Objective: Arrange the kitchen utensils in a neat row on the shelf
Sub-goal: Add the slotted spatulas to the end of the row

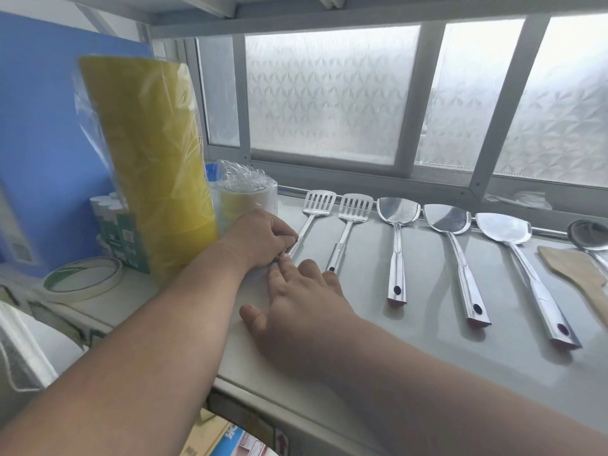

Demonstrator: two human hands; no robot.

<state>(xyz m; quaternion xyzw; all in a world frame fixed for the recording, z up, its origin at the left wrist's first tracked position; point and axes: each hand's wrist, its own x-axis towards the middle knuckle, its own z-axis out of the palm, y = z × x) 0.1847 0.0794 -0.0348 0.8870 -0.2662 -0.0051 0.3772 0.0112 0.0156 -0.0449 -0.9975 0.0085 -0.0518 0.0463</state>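
On the grey shelf (427, 340) several steel utensils lie side by side, handles toward me. The leftmost slotted turner (318, 203) has its handle gripped by my left hand (260, 238). My right hand (302, 301) lies flat on the shelf with fingers spread, its fingertips touching the same handle's lower end. To the right lie a second slotted turner (354, 209), then three solid spatulas (398, 210) (446, 218) (503, 227). A wooden spatula (579, 271) and a steel ladle (589, 234) sit at the far right, cut off by the frame edge.
A tall yellow stack in plastic wrap (154, 159) stands just left of my left hand, with wrapped tape rolls (250, 192), a flat tape roll (82, 278) and a green-white box (121, 232) nearby. Frosted windows (329, 93) close the back; a blue panel (42, 126) is left.
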